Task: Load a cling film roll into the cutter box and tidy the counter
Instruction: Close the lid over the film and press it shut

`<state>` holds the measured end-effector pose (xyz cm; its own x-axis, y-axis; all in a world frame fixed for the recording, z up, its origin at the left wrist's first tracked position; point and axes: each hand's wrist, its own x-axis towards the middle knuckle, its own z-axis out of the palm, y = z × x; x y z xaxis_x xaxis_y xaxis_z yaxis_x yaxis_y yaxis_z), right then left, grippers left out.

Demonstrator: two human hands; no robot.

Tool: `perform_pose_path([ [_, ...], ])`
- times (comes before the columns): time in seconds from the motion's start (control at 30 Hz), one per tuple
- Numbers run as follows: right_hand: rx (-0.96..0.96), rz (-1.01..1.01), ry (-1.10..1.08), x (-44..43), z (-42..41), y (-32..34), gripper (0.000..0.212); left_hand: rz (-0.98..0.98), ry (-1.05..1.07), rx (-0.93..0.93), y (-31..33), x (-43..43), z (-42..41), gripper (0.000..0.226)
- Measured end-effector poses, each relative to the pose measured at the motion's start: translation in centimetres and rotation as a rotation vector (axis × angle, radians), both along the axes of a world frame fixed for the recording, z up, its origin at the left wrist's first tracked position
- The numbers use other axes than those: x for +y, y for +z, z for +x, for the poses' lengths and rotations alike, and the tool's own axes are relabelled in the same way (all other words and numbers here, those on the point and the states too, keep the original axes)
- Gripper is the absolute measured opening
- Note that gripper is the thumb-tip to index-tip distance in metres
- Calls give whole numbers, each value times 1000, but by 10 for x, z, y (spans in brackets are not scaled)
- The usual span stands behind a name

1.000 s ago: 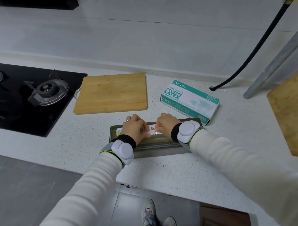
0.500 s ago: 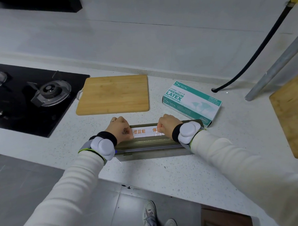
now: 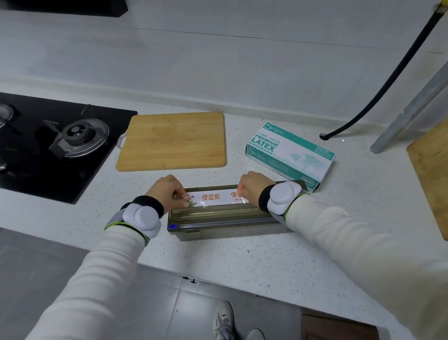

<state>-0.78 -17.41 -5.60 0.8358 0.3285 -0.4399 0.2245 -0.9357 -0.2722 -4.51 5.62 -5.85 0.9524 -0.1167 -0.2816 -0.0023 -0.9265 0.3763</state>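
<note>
Here, the left hand (image 3: pixel 167 191) and the right hand (image 3: pixel 252 188) are both closed in a pinch at opposite ends of the cling film roll (image 3: pixel 214 198), which lies lengthwise between them inside the cutter box (image 3: pixel 227 221). Each hand grips the loose edge of clear film at its own end of the roll; the film shows as a faint glossy sheet over the roll's white label with orange characters. The cutter box, a translucent grey-green trough, rests on the speckled white tabletop (image 3: pixel 247 266) directly below the hands, its long side parallel to the tabletop's near edge. A small blue slider (image 3: pixel 173 226) sits on the box's front rail, just beside the left wrist. Both wrists carry white rounded devices (image 3: pixel 143 219) over dark cuffs, and the sleeves are white.

Beyond the left hand, a bamboo cutting board (image 3: pixel 173 141) lies flat on the tabletop, apart from the box. Beyond the right hand, a teal and white box of latex gloves (image 3: pixel 290 154) lies at an angle, its near corner just beside the far right end of the cutter box; whether they touch cannot be told. Far to the left of the left hand is a black gas hob (image 3: pixel 49 141). To the right of the right hand, a second wooden board (image 3: pixel 438 176) enters at the frame's edge.
</note>
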Motion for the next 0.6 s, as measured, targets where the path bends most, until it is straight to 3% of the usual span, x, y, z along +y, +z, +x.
perform_pose_path([
  [0.17,28,-18,-15,2,1,1,27,-52,76,-31,1,3,0,21],
  [0.27,37,-14,-25,3,3,2,18,-58,133,-49,-1,2,1,23],
  [0.33,40,-13,-35,5,4,1,31,-40,166,-60,-2,-1,3,23],
  [0.6,34,9,-79,5,5,-2,41,3,257,-118,-8,-8,2,20],
])
